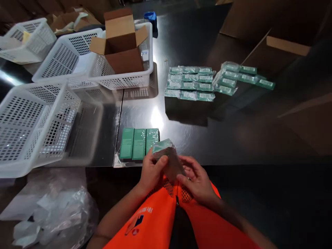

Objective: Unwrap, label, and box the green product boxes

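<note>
Both my hands are close to my chest, above an orange vest. My left hand and my right hand together grip a small green box in a clear plastic sleeve. Just beyond my left hand, three green boxes lie side by side in a clear wrapper on the shiny table. Farther off, a neat stack of wrapped green boxes sits in rows. A looser heap of wrapped boxes lies to its right.
White perforated baskets stand at the left and far left. Another basket holds an open cardboard box. Crumpled clear plastic bags lie at the lower left. Large cardboard sheets lean at the right.
</note>
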